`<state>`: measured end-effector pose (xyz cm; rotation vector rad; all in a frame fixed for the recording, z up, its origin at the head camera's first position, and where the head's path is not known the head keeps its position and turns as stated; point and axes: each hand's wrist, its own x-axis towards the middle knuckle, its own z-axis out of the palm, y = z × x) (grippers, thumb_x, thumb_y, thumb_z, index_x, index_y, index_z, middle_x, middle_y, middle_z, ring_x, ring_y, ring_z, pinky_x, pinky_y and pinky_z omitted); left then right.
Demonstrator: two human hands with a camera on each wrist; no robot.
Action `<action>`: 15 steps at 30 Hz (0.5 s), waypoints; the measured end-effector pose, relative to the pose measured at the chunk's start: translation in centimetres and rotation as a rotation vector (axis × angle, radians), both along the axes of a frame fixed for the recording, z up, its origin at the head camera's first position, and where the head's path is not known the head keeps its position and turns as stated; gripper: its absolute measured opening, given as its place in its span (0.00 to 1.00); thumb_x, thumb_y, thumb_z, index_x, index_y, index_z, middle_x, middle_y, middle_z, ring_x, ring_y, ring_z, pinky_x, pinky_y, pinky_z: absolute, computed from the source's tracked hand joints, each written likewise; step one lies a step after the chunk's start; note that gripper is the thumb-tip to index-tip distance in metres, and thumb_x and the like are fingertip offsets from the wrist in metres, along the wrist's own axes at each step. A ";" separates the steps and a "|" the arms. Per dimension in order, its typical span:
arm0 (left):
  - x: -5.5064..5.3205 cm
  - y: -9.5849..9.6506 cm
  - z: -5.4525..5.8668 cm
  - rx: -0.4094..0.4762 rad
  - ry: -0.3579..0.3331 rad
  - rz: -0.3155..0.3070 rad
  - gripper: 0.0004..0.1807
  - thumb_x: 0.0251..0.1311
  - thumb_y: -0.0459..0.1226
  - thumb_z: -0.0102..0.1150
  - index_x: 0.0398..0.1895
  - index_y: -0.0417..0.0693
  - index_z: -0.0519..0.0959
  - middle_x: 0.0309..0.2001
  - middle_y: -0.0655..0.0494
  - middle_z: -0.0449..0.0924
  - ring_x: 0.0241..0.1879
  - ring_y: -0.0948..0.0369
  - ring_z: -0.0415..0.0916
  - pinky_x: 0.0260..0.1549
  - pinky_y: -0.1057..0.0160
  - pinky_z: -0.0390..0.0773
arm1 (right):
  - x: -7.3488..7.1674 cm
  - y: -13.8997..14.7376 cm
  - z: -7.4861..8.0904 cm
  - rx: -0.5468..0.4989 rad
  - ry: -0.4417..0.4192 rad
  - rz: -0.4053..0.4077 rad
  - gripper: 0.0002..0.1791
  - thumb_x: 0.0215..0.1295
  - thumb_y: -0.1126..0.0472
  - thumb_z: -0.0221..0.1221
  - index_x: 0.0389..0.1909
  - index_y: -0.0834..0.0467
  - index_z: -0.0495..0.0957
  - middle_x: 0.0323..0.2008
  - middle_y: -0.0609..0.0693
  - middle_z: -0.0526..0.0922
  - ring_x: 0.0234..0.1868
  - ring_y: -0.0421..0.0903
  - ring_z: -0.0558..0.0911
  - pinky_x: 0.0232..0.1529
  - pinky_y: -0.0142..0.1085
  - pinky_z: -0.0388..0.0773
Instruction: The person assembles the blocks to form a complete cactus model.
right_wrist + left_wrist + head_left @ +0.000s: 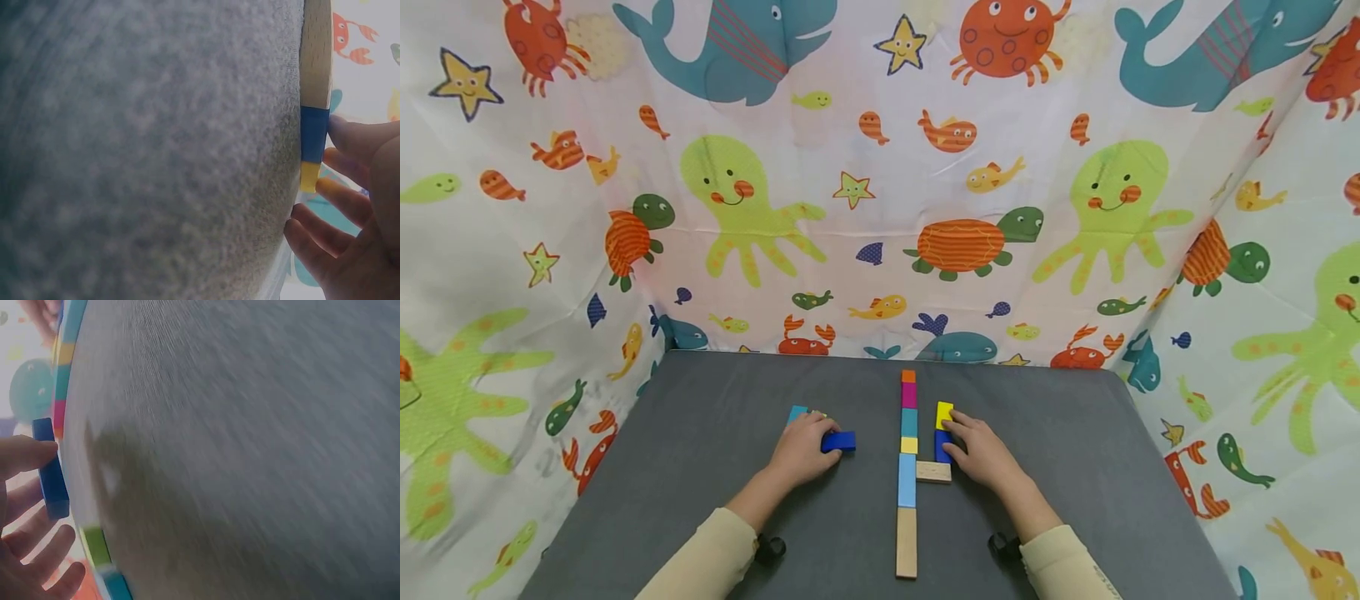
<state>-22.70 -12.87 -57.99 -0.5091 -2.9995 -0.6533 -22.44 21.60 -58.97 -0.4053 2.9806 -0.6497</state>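
My left hand (803,450) pinches a dark blue block (843,442) between thumb and fingers; in the left wrist view the block (51,469) appears raised off the table. Beyond that hand lie a teal block (797,412) and a green block (96,545), mostly hidden in the head view. My right hand (987,450) rests beside a yellow block (943,415) and a blue block (942,447) laid end to end. Its thumb touches the blue one and a fingertip reaches the yellow one. Below them a plain wooden block (933,472) lies crosswise.
A straight line of blocks runs down the middle: orange (908,376), magenta (909,395), teal (909,422), yellow (908,445), light blue (907,481) and plain wood (907,543). A grey cloth (715,433) covers the table. Printed sea-animal curtains (850,250) stand around it.
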 end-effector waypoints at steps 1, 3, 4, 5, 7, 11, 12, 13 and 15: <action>-0.2 0.5 -0.1 -0.009 -0.001 -0.017 0.16 0.57 0.46 0.71 0.48 0.54 0.84 0.48 0.55 0.81 0.51 0.53 0.74 0.51 0.46 0.75 | 0.0 0.0 0.0 0.000 -0.002 -0.002 0.29 0.70 0.49 0.62 0.70 0.54 0.73 0.74 0.55 0.67 0.72 0.60 0.68 0.69 0.58 0.67; -0.6 1.5 -0.2 -0.022 -0.001 -0.045 0.17 0.57 0.47 0.71 0.48 0.53 0.84 0.47 0.55 0.81 0.49 0.53 0.74 0.50 0.47 0.75 | 0.0 0.0 0.1 0.003 -0.001 -0.003 0.29 0.70 0.49 0.62 0.70 0.54 0.73 0.74 0.55 0.67 0.72 0.60 0.68 0.69 0.58 0.68; -0.8 2.0 -0.3 -0.028 -0.003 -0.053 0.17 0.58 0.47 0.70 0.48 0.53 0.84 0.47 0.55 0.81 0.48 0.54 0.73 0.50 0.47 0.75 | 0.1 0.0 0.1 0.004 -0.002 -0.004 0.29 0.70 0.50 0.62 0.70 0.54 0.74 0.74 0.55 0.67 0.72 0.60 0.69 0.68 0.58 0.68; -1.0 2.4 -0.4 -0.033 -0.005 -0.057 0.17 0.58 0.47 0.70 0.49 0.53 0.84 0.47 0.55 0.81 0.47 0.54 0.73 0.49 0.48 0.75 | 0.1 0.0 0.2 0.006 -0.006 -0.004 0.29 0.70 0.49 0.62 0.70 0.53 0.73 0.74 0.55 0.67 0.72 0.60 0.68 0.68 0.58 0.68; -1.3 3.3 -0.4 -0.042 -0.010 -0.055 0.17 0.59 0.47 0.70 0.50 0.53 0.84 0.48 0.55 0.81 0.47 0.55 0.73 0.50 0.50 0.76 | 0.1 0.0 0.2 0.009 -0.010 -0.003 0.29 0.70 0.50 0.62 0.70 0.54 0.74 0.74 0.55 0.67 0.72 0.60 0.69 0.68 0.58 0.68; -1.8 4.7 -0.5 -0.048 -0.017 -0.035 0.18 0.59 0.47 0.70 0.50 0.53 0.84 0.49 0.54 0.81 0.48 0.55 0.72 0.50 0.52 0.76 | 0.1 0.0 0.2 0.014 -0.017 -0.005 0.29 0.70 0.49 0.62 0.70 0.53 0.73 0.74 0.54 0.67 0.72 0.60 0.68 0.69 0.58 0.67; -1.9 5.0 -0.5 -0.051 -0.017 -0.032 0.18 0.59 0.47 0.70 0.51 0.53 0.84 0.49 0.54 0.81 0.48 0.55 0.72 0.51 0.52 0.76 | 0.1 0.0 0.1 0.015 -0.015 -0.005 0.29 0.71 0.49 0.62 0.70 0.53 0.73 0.74 0.54 0.67 0.72 0.60 0.68 0.69 0.58 0.67; -2.0 5.3 -0.5 -0.052 -0.017 -0.029 0.18 0.59 0.46 0.71 0.50 0.53 0.85 0.49 0.54 0.81 0.48 0.55 0.73 0.51 0.51 0.76 | 0.1 0.0 0.1 0.016 -0.010 -0.005 0.29 0.71 0.49 0.62 0.70 0.53 0.73 0.74 0.54 0.67 0.72 0.59 0.68 0.69 0.58 0.67; -2.2 5.9 -0.6 -0.061 -0.018 -0.027 0.18 0.59 0.47 0.71 0.50 0.53 0.85 0.49 0.54 0.81 0.49 0.54 0.73 0.52 0.51 0.76 | 0.1 0.1 0.0 0.014 -0.006 -0.006 0.29 0.71 0.48 0.62 0.70 0.52 0.73 0.74 0.53 0.67 0.72 0.59 0.68 0.69 0.57 0.68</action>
